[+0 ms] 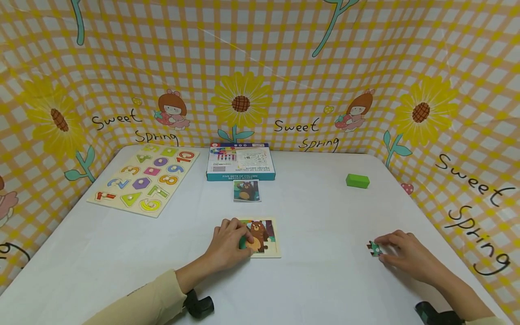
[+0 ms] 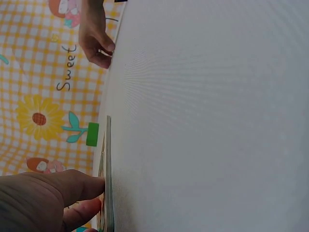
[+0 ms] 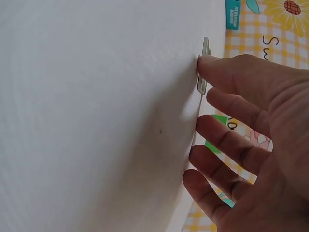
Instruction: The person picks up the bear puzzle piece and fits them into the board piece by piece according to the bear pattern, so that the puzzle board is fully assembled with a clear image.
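Observation:
A shallow wooden puzzle board with a brown bear picture lies in front of me. My left hand grips its left side, with curled fingers over the picture and the thumb at the near edge; the palm hides that side. In the left wrist view the board shows edge-on under the thumb. Off to the right, my right hand pinches a small green and brown puzzle piece between thumb and index finger, low at the table. The other fingers are spread loosely below the piece.
Behind the board lies a bear picture card, just in front of a teal-edged box. A number and shape board lies back left. A green block sits back right. Checkered cloth walls the table's back and sides.

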Demonstrator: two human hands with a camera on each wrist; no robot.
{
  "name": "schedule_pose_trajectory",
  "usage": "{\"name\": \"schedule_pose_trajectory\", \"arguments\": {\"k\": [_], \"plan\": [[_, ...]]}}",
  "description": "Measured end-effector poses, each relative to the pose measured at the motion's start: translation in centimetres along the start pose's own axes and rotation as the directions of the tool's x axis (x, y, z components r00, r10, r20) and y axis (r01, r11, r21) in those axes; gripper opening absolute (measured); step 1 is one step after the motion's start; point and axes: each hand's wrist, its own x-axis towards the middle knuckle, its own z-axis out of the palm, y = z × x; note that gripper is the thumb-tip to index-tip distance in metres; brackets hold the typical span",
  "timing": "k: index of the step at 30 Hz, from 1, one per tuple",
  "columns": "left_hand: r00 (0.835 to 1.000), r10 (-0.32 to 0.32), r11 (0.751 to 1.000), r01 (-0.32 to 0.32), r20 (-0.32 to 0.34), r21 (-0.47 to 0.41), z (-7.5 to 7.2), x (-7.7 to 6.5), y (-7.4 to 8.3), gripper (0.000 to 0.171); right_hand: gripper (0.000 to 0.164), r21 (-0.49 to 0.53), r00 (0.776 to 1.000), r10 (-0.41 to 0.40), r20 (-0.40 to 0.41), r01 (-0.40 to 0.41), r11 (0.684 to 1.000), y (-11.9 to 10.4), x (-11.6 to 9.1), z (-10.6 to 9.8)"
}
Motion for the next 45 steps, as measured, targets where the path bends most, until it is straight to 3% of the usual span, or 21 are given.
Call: {"name": "schedule_pose_trajectory", "arguments": {"k": [15, 28, 34, 45], "plan": [[1.000, -0.002, 1.000, 0.002, -0.003, -0.001, 0.0, 0.0, 0.0, 0.011, 0.034, -0.026, 1.000, 0.003, 0.020, -0.002, 1.000, 0.5, 0.3, 0.0], [1.000, -0.004, 1.000, 0.003, -0.005, -0.013, 0.0, 0.1, 0.0, 0.011, 0.029, -0.066, 0.998, -0.047, -0.039, 0.045, 0.997, 0.3, 0.5, 0.0], [1.000, -0.006, 1.000, 0.006, -0.001, -0.013, 0.0, 0.1, 0.0, 0.011, 0.027, -0.062, 0.991, -0.108, -0.077, 0.103, 0.993, -1.3, 0.9, 0.0], [1.000, -0.011, 1.000, 0.011, 0.005, -0.021, 0.1, 0.1, 0.0, 0.010, 0.024, -0.032, 0.977, -0.199, -0.083, 0.197, 0.980, -6.7, 3.1, 1.0]]}}
